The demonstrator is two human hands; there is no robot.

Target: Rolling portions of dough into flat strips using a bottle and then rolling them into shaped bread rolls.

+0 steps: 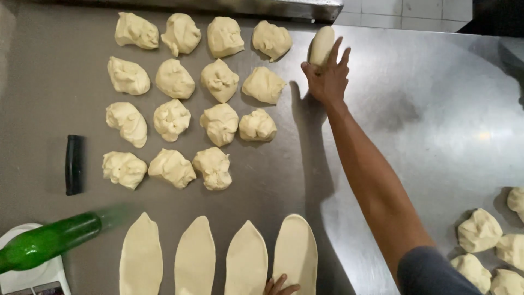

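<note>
My right hand point(327, 79) grips a smooth, matt dough roll point(321, 46) at twelve o'clock. The table point(436, 109) is brushed steel, dull with a soft sheen (brightest at three o'clock). The lumps point(218, 79) look rough and creased; the flattened sheets point(245, 259) at six are smooth. The green bottle point(49, 243) at eight is glossy; the black handle point(75, 164) is matt.

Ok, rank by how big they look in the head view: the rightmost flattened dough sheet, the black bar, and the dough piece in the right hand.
1. Rightmost flattened dough sheet, though nearest the camera.
2. Black bar.
3. Dough piece in the right hand, farthest away, partly covered.
</note>
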